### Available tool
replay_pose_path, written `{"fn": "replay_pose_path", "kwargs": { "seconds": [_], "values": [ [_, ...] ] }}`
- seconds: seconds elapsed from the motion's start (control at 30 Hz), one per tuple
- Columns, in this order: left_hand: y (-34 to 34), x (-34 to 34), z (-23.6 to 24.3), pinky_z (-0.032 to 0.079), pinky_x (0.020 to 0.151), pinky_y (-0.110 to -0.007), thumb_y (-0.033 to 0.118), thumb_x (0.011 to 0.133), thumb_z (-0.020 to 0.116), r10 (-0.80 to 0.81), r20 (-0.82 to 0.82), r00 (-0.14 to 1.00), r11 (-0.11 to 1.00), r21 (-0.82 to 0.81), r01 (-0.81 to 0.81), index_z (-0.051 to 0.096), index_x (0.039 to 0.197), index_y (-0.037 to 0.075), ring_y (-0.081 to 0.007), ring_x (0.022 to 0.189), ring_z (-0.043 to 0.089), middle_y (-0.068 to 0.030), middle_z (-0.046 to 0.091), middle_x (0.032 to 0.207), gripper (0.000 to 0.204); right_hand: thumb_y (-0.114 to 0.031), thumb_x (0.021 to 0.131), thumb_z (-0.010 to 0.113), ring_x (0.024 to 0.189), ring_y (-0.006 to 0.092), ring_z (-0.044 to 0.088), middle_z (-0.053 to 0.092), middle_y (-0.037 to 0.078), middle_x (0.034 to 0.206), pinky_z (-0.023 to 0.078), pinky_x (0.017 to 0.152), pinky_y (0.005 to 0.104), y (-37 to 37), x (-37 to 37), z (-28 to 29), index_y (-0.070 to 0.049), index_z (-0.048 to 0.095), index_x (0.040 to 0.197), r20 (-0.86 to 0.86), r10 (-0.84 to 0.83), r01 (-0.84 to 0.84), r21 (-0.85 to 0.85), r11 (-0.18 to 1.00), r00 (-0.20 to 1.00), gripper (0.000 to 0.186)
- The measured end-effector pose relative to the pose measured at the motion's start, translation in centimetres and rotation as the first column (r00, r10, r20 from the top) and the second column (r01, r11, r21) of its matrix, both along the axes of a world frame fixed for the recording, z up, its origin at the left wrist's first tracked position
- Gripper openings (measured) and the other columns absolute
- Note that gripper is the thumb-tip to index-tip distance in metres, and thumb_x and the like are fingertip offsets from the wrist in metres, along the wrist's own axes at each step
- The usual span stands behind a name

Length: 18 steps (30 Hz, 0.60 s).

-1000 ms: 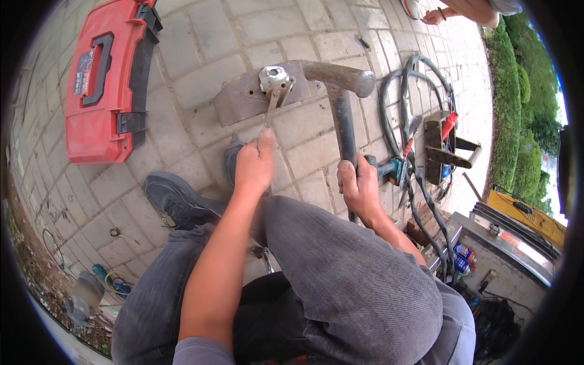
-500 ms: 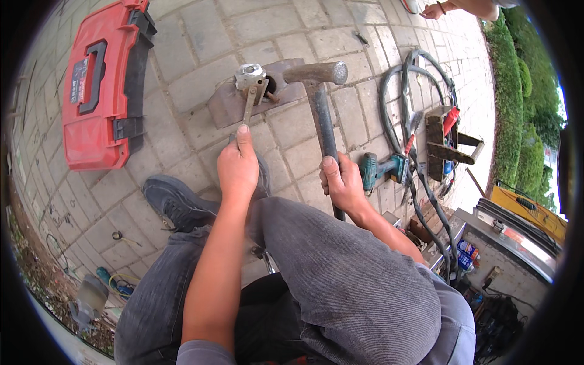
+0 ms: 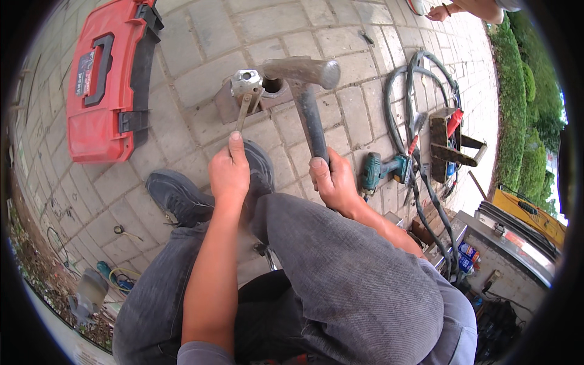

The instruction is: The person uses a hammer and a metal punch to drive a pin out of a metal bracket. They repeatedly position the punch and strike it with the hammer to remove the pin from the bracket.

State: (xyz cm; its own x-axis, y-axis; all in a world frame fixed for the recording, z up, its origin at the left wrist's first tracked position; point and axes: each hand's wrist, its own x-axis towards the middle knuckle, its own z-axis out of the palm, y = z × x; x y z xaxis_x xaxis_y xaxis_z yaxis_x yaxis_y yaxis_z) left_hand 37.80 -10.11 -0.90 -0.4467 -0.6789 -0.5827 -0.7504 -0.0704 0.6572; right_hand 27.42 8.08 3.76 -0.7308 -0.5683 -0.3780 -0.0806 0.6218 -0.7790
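My left hand [image 3: 229, 170] is closed on a flat metal bar [image 3: 243, 114], thumb laid along it. At the bar's far end is a silvery metal head [image 3: 246, 83] with holes in it. It is over the left part of a rusty brown metal block [image 3: 227, 104], which has a round dark hole. My right hand [image 3: 334, 181] grips the dark handle of a hammer [image 3: 302, 71]. The hammer's head is just right of the silvery piece, covering part of the block in this view. Whether the hammer touches the block cannot be made out.
A red toolbox [image 3: 97, 85] lies at the left. To the right are a teal cordless power tool [image 3: 383, 170], a looped dark hose [image 3: 389, 103] and a wooden tool carrier [image 3: 439, 143]. My shoes [image 3: 179, 198] stand just before the block. Another person's hand [image 3: 436, 13] shows at the top right.
The hammer has moved left, its head now closer to the silvery piece. My left hand, with the bar, has shifted slightly left. The view has also moved a little.
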Motion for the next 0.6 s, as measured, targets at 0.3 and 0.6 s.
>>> {"fn": "replay_pose_path", "kwargs": {
  "seconds": [0.3,0.6],
  "values": [
    [-1.2,0.4,-1.3,0.042,0.064,-0.043,0.057,0.095,0.038,0.102,-0.096,0.99,0.989,0.12,-0.09,0.056,0.072,-0.007,-0.0352,0.061,0.05,-0.0215,0.054,0.062,0.071,-0.044,0.092,0.055,0.05,0.0267,0.051,0.049,0.017,0.055,0.041,0.051,0.0398,-1.1,-0.2,0.2,0.003,0.052,0.08,-0.035,0.055,-0.052,0.073,0.996,0.998,0.049],
    [-1.2,0.4,-0.9,0.043,0.065,-0.046,0.055,0.096,0.036,-0.094,-0.154,0.984,0.988,-0.137,0.073,0.059,0.076,-0.004,-0.0446,0.068,0.053,-0.0258,0.057,0.069,0.067,-0.046,0.093,0.054,0.05,0.022,0.048,0.048,0.014,0.054,0.039,0.049,0.0381,0.8,0.4,-1.0,0.002,0.051,0.08,0.039,-0.032,0.029,0.088,0.996,0.999,0.05]
  ]
}}
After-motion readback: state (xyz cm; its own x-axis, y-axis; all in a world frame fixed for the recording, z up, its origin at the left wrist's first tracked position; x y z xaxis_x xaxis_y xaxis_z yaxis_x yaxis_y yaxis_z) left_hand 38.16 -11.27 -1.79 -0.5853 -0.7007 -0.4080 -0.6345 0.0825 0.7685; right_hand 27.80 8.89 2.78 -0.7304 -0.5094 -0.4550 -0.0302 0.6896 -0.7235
